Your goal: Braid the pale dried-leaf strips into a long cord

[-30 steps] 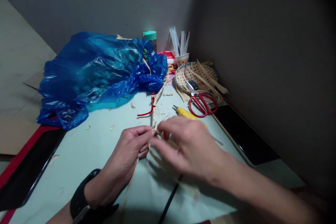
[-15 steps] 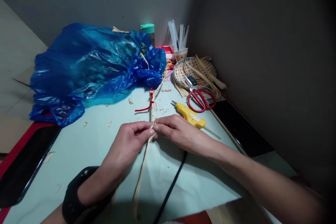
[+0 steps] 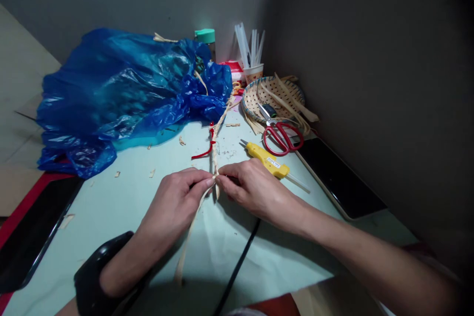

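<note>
head: left hand (image 3: 177, 195) and right hand (image 3: 255, 190) pinch braid (image 3: 216, 153) with fingers (image 3: 231, 170); cup (image 3: 254, 74) holds sticks (image 3: 241, 45), basket (image 3: 252, 101) holds strips (image 3: 301, 110).

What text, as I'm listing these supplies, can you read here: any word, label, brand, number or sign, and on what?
No text is legible.
White label on the yellow hot glue gun: print too small to read.
Paper cup: markings too small to make out.
</note>
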{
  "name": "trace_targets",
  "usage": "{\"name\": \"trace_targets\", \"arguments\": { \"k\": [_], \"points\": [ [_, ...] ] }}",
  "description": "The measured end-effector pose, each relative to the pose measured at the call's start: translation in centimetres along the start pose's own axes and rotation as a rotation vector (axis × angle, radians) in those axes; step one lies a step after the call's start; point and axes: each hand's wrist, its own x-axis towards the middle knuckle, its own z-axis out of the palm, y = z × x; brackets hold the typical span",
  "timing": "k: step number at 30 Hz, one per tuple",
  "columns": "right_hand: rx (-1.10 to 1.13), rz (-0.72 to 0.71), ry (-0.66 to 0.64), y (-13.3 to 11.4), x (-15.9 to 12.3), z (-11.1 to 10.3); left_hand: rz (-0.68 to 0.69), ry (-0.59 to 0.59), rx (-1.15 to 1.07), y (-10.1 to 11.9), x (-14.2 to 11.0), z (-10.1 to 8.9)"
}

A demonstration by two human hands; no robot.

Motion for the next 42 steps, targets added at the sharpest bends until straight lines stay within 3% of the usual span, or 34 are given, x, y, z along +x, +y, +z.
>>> {"name": "trace_targets", "arguments": {
  "k": [6, 14, 21, 25, 31, 33, 37, 39, 42],
  "points": [
    [0.005, -0.018, 0.022, 0.0, 0.0, 0.0, 0.006, -0.070, 0.013, 0.0, 0.2, -0.6],
    [0.123, -0.013, -0.098, 0.6, 0.6, -0.9, 0.152, -0.072, 0.228, 0.0, 0.4, -1.2],
    [0.121, -0.014, 0.008, 0.6, 0.3, 0.0, 0.080, 0.055, 0.328, 1.3, -0.6, 0.3],
    [0.181, -0.009, 0.015, 0.7, 0.1, 0.3, 0.194, 0.187, 0.371, 1.0, -1.3, 1.9],
    [0.529, 0.043, -0.145, 1.3, 0.5, 0.1, 0.446, 0.357, 0.648, 0.0, -1.8, 3.6],
    [0.651, 0.075, -0.137, 1.5, 0.6, 0.3, 0.516, 0.364, 0.671, -0.1, -2.0, 3.9],
    [0.697, 0.079, -0.093, 1.5, 0.6, 0.4, 0.608, 0.236, 0.559, 0.6, -2.4, 3.3],
    [0.621, 0.065, -0.076, 1.3, 0.5, 0.1, 0.567, 0.240, 0.461, 1.1, -2.4, 2.1],
    [0.516, 0.045, -0.084, 1.1, 0.4, -0.5, 0.239, 0.343, 0.257, 1.5, -1.6, 0.2]
  ]
}}
